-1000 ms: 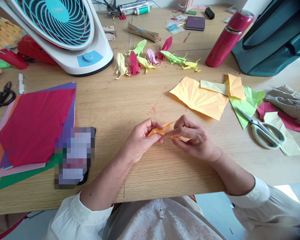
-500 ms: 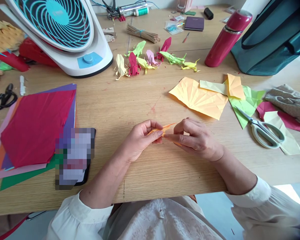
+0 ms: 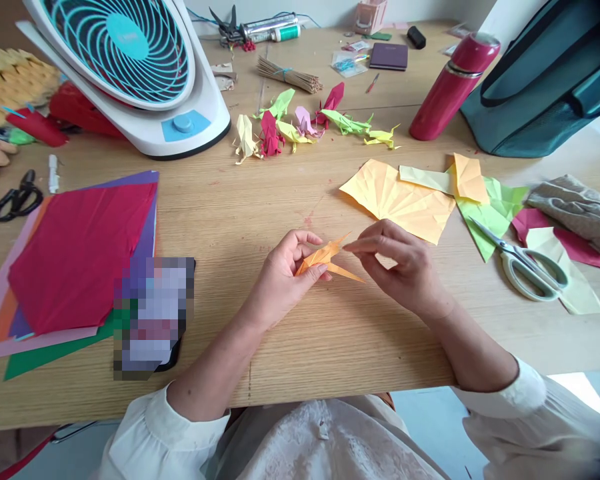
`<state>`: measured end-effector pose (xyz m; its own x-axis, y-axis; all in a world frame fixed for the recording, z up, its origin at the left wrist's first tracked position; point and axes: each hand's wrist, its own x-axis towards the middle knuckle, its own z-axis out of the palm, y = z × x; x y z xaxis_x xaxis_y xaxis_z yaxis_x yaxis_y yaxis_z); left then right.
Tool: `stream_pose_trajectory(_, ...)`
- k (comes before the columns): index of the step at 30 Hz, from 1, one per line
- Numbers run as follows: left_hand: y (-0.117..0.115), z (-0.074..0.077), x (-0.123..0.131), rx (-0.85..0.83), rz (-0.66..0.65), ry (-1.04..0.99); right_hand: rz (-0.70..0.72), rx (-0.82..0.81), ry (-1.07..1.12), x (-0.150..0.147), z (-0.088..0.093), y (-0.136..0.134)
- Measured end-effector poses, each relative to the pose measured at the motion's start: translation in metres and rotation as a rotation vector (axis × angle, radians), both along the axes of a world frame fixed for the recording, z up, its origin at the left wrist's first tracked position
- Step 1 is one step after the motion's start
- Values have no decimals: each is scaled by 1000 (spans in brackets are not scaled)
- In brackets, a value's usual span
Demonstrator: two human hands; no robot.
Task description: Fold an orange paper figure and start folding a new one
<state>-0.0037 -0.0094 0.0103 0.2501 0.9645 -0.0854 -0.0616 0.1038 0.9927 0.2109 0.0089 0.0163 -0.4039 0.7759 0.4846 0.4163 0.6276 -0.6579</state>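
Observation:
My left hand (image 3: 289, 277) holds a small folded orange origami figure (image 3: 321, 256) between its thumb and fingers, just above the table. Two thin points stick out from the figure to the right, one slanting up and a longer one slanting down. Beside these points is my right hand (image 3: 400, 263), palm down, fingers bent and reaching left. Its fingertips are very close to the upper point; whether they touch it I cannot tell. I see nothing held in the right hand.
Creased yellow-orange paper (image 3: 400, 200) and scissors (image 3: 533, 267) lie to the right. Coloured sheets (image 3: 85, 260) and a phone (image 3: 175, 313) are at left. Behind stand several origami figures (image 3: 270, 133), a fan (image 3: 195, 127), a red flask (image 3: 450, 93) and a teal bag (image 3: 520, 120).
My right hand has drawn back from the orange figure and lifted slightly. More of the figure and its two points now shows. My left hand still grips it.

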Motion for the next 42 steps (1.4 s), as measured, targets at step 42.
stream_pose_trajectory(42,5,3,-8,-172,-171,56,-21,-590,49,-21,0,-11)
